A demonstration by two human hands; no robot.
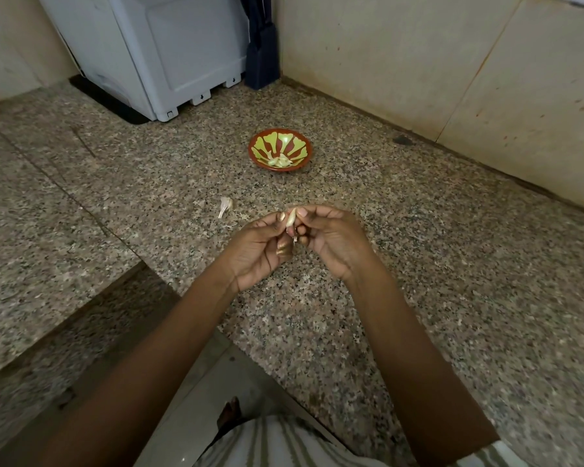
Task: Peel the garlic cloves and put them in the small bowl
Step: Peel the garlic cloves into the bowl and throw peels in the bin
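Note:
A pale garlic clove (291, 218) is held upright above the granite counter, pinched between the fingertips of my left hand (263, 251) and my right hand (331, 238). A strip of papery skin hangs from its lower end. Farther back stands a small red bowl (304, 140) with a green pattern; several peeled cloves (280, 161) lie at its near side. A loose piece of garlic with its skin (225, 205) lies on the counter left of my hands.
The speckled granite counter (418, 264) meets a tiled wall (418, 62) at the back right. A white appliance (169, 52) and a dark object (262, 52) stand at the back. The counter edge drops to the floor (196, 399) at the lower left.

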